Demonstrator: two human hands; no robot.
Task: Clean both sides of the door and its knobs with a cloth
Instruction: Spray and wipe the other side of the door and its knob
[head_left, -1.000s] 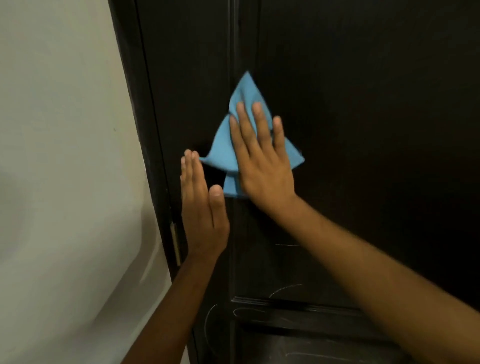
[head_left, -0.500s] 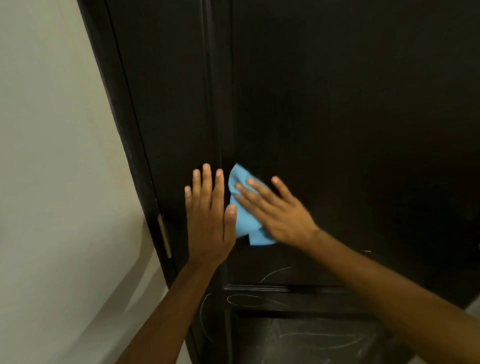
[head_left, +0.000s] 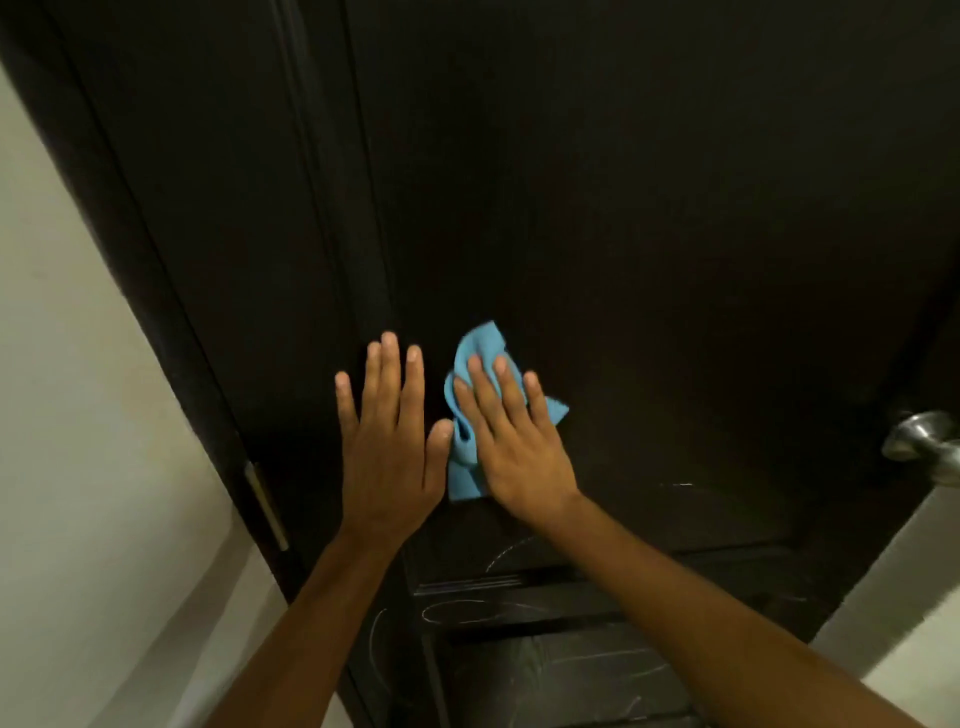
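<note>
A dark brown panelled door (head_left: 649, 218) fills most of the view. My right hand (head_left: 511, 441) lies flat with straight fingers on a crumpled blue cloth (head_left: 480, 345), pressing it against the door's upper panel. My left hand (head_left: 387, 441) rests flat on the door just left of the cloth, its thumb touching the cloth's edge. A silver round knob (head_left: 924, 441) sticks out at the door's right edge. Chalk-like scribbles mark the lower panels (head_left: 545, 670).
A metal hinge (head_left: 267, 506) sits on the dark door frame at the left. A pale wall (head_left: 78, 467) runs along the left side, and another pale wall surface (head_left: 909, 582) shows at the lower right beyond the door's edge.
My right hand has wiped the cloth down the door from high up, and the cloth has bunched. The view has shifted, so the knob now shows at the right.
</note>
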